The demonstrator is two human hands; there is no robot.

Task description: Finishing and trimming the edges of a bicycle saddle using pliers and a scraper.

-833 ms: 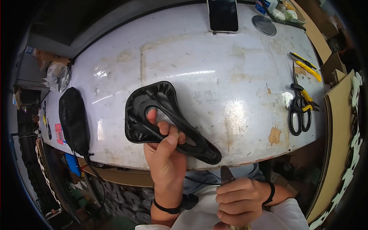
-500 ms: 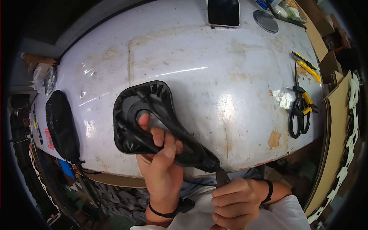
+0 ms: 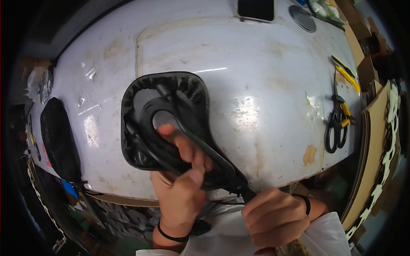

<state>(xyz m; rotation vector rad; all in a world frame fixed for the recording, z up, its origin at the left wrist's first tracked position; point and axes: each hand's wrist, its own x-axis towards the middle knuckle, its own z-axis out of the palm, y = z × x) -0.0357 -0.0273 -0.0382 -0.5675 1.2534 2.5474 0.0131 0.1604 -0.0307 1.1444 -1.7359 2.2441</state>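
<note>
A black bicycle saddle (image 3: 200, 123) is held underside up over the near part of the table. Its thin black covering is gathered in folds around the wide end. My left hand (image 3: 181, 192) grips the saddle's middle, with fingers passing through its central opening. At the narrow end, my right hand (image 3: 275, 217) is closed around a flat-tipped metal tool (image 3: 247, 194), whose tip meets the covering there. Most of the tool is hidden in my fist, so its exact kind is unclear.
Another black-covered, elongated saddle-like piece (image 3: 61, 138) lies at the left of the white table (image 3: 230, 51). On the right are black-handled scissors (image 3: 335, 128), yellow-handled pliers (image 3: 344, 112) and a yellow cutter (image 3: 348, 77). A phone (image 3: 255, 9) and grey disc (image 3: 302, 19) lie at the back.
The saddle's wide end has shifted up and looks larger. My right hand has moved a little to the right, and less of the tool shows. Both hands keep their grips.
</note>
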